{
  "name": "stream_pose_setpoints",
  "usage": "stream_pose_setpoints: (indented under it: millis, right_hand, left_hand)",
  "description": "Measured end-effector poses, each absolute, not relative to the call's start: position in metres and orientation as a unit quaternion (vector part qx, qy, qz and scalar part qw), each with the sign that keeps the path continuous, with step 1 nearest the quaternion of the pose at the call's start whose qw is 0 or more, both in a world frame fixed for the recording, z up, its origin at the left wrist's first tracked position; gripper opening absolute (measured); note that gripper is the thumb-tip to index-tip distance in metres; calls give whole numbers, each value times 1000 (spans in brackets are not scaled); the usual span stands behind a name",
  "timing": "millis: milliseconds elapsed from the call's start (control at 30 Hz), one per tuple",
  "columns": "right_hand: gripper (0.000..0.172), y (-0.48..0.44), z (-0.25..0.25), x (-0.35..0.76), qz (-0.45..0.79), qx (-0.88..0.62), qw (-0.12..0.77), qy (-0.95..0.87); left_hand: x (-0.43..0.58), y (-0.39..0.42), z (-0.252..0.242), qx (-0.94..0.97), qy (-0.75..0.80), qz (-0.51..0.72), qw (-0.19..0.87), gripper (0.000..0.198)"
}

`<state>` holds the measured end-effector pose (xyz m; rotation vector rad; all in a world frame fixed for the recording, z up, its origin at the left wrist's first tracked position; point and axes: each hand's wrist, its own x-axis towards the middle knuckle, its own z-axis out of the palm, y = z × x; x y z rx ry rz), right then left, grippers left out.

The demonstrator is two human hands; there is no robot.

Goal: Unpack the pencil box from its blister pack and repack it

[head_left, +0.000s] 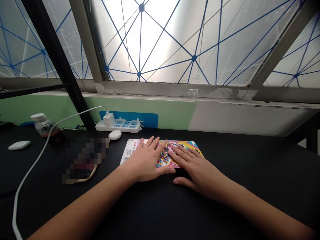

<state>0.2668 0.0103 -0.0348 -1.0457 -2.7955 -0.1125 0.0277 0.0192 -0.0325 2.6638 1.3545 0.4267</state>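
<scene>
The table (250, 160) is flat and black, and on it a printed, rectangular pack (163, 160) with rounded corners lies in front of a white plastic strip (127, 126); its face goes from white with a barcode to bright yellow and pink. The left hand (148, 160) lies palm down on the pack, fingers apart; the right hand (196, 166) lies on its right part, fingers extended. Both are unclenched and grasp nothing; how hard they press, I cannot tell. I count one pack, one strip, one boxy plug (109, 119), one capped bottle (42, 125) and one curving white cable (32, 163).
</scene>
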Motion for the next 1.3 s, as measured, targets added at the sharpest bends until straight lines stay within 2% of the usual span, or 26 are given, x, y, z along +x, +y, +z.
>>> stream_pose_setpoints:
  millis: [133, 300, 400, 533, 600, 667, 800, 933, 1000, 1133, 1300]
  right_hand:
    - [87, 15, -20, 290, 31, -365, 23, -930]
    - [66, 31, 6, 332, 80, -432, -5, -898]
    - [58, 34, 6, 326, 34, -433, 11, -901]
    - [76, 20, -16, 284, -35, -397, 83, -913]
    - [84, 12, -26, 266, -22, -373, 69, -925]
    - [84, 9, -31, 261, -6, -362, 46, -931]
    - [70, 12, -31, 291, 4, -374, 44, -926]
    - [47, 14, -43, 349, -59, -371, 131, -918]
    - [50, 11, -51, 374, -101, -350, 153, -919]
    - [62, 1, -58, 399, -172, -328, 134, -919]
    - [64, -1, -51, 413, -213, -355, 149, -898]
  left_hand:
    - [29, 20, -32, 870, 467, 137, 83, 98]
    - [29, 18, -24, 864, 482, 107, 101, 103]
    - [29, 17, -19, 864, 484, 84, 111, 104]
    - [28, 17, -18, 864, 481, 83, 121, 100]
    - [27, 20, -20, 856, 491, 89, 135, 96]
    - [25, 23, -22, 841, 512, 94, 146, 94]
    - [22, 28, -25, 829, 532, 91, 147, 96]
    - [22, 28, -24, 831, 531, 80, 144, 98]
    - [21, 29, -23, 833, 530, 69, 143, 96]
    - [15, 36, -21, 841, 516, 54, 150, 92]
    - [1, 48, -20, 837, 524, 57, 144, 91]
